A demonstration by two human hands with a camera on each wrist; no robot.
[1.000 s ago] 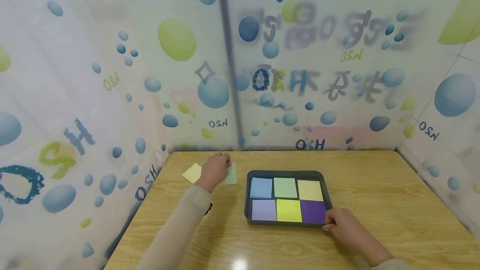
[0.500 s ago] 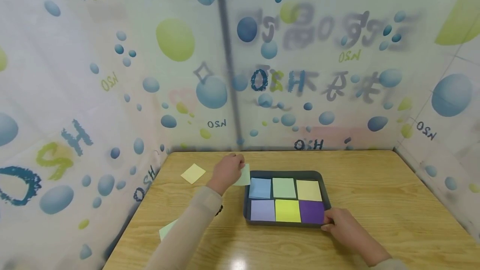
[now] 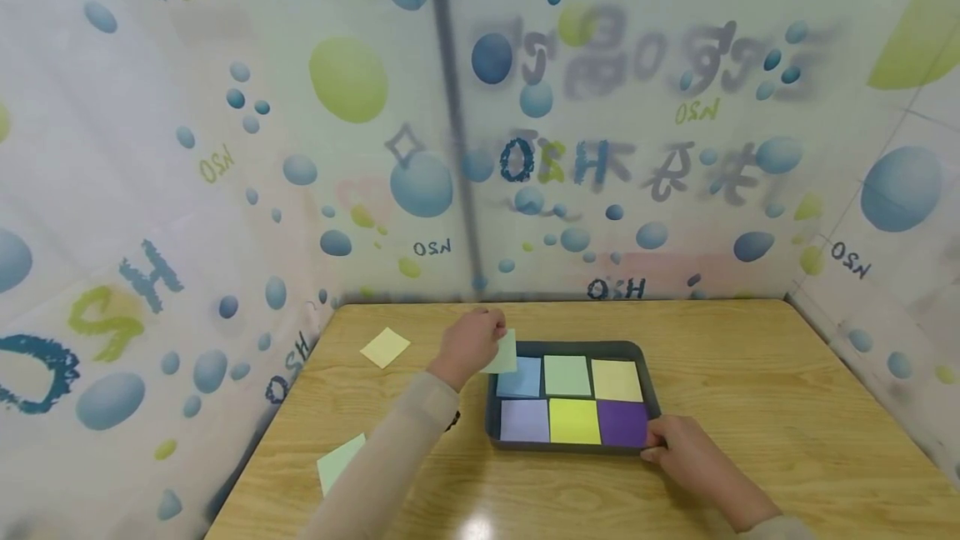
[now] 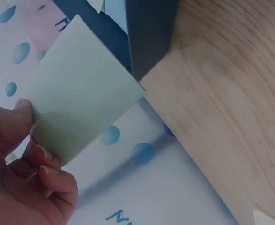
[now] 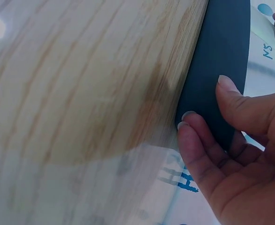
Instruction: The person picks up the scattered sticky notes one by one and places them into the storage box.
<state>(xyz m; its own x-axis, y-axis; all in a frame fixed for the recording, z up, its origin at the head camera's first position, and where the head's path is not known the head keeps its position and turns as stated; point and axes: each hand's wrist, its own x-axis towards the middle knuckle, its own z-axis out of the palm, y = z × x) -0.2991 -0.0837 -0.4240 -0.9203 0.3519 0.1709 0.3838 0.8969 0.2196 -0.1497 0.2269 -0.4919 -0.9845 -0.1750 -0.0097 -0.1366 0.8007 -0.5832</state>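
Note:
My left hand pinches a pale green sticky note by one corner, between thumb and curled fingers. In the head view this note overlaps the left back corner of a dark grey tray. Inside the tray, two rows of square notes lie side by side: blue, green and cream at the back, lavender, bright yellow and purple in front. My right hand grips the tray's front right corner, thumb against the outer wall.
A pale yellow note lies on the wooden table at the back left. Another pale green note lies near the left edge, partly behind my left sleeve. A patterned curtain stands behind the table.
My left hand has moved right with the pale green note, from beside the yellow note to the tray's left back corner. My right hand keeps its grip on the tray.

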